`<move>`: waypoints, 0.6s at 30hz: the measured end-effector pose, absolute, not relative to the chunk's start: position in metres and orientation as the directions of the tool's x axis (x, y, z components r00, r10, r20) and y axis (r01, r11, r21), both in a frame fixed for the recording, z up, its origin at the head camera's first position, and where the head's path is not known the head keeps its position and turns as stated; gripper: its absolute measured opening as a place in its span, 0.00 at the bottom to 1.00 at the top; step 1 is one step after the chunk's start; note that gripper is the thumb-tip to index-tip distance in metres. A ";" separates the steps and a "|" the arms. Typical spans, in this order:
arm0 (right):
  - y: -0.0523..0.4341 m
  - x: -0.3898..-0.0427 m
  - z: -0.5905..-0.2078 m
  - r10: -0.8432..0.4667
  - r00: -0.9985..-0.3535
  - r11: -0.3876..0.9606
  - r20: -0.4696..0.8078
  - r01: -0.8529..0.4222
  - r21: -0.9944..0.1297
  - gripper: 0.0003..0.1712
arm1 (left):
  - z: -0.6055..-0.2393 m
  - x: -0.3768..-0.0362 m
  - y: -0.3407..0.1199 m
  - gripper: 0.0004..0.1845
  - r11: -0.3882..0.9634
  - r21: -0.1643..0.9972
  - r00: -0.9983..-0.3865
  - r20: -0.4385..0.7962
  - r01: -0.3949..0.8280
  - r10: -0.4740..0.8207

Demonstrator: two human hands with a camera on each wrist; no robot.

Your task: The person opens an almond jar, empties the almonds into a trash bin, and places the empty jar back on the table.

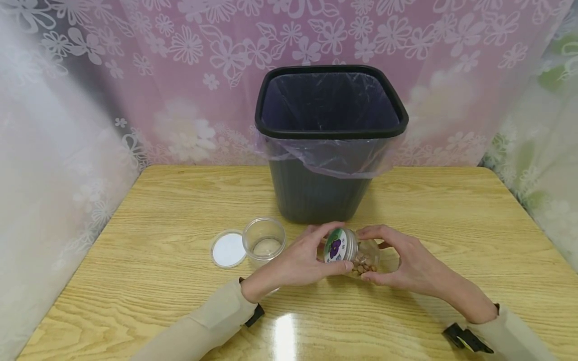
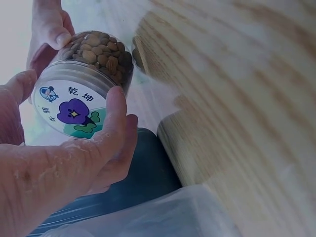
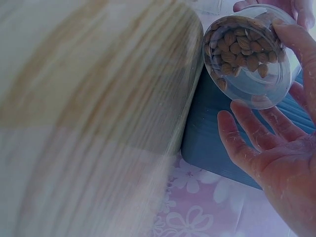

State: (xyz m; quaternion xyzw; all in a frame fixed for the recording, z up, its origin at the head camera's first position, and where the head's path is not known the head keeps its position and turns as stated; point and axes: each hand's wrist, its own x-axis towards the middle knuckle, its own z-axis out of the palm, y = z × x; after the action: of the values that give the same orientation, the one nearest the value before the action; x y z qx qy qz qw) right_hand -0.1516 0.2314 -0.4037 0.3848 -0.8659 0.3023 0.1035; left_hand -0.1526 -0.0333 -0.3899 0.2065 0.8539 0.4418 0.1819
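Item, lower centre of the head view: clear jar of nuts (image 1: 361,255) lying sideways above the wooden table (image 1: 158,281), left hand (image 1: 302,260) curled round its labelled lid (image 1: 336,245), right hand (image 1: 406,260) clasping the body. Unscrewing likely goes best with the body held firm and the mouth tipped upward. Behind, left of centre: empty open jar (image 1: 264,240) beside a loose lid (image 1: 228,249); upper centre, lined black bin (image 1: 329,135).

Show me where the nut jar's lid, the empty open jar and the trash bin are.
nut jar's lid (image 1: 337,246), head view, on its printed top.
empty open jar (image 1: 264,240), head view, on its clear wall.
trash bin (image 1: 316,193), head view, on its front wall.
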 end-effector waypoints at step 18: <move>0.231 -0.152 -0.403 -0.601 -0.683 0.515 0.414 -0.728 -0.453 0.45 | -0.383 -0.147 -0.038 0.43 0.497 0.819 -0.834 -0.041 0.287 0.550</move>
State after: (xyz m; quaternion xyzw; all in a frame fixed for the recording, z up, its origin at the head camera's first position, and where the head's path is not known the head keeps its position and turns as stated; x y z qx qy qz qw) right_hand -0.1518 0.2315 -0.4034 0.3844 -0.8643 0.3076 0.1026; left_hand -0.1468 -0.0385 -0.3830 0.2455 0.8521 0.4372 0.1499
